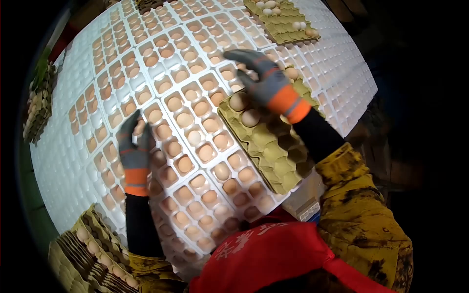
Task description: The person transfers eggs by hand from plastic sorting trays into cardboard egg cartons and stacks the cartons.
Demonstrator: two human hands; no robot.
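Note:
My left hand (pixel 134 151), in a grey and orange work glove, is over a white plastic tray (pixel 171 101) of square cells filled with brown eggs. Its thumb and fingers are curled around an egg (pixel 139 128) low over the cells. My right hand (pixel 267 80), gloved alike and a little blurred, reaches over the far part of a yellowish pulp egg tray (pixel 273 156). An egg (pixel 252 74) shows in the crook between its thumb and fingers. Two pale eggs (pixel 250 118) sit in the pulp tray beside its wrist; the nearer cups hold none.
Joined white trays cover the table, many with eggs and others bare at the left (pixel 63 171) and far right (pixel 349 93). Another pulp tray (pixel 288 24) with several eggs lies at the back. Stacked pulp trays stand at the left edge (pixel 41 100) and near left (pixel 80 254).

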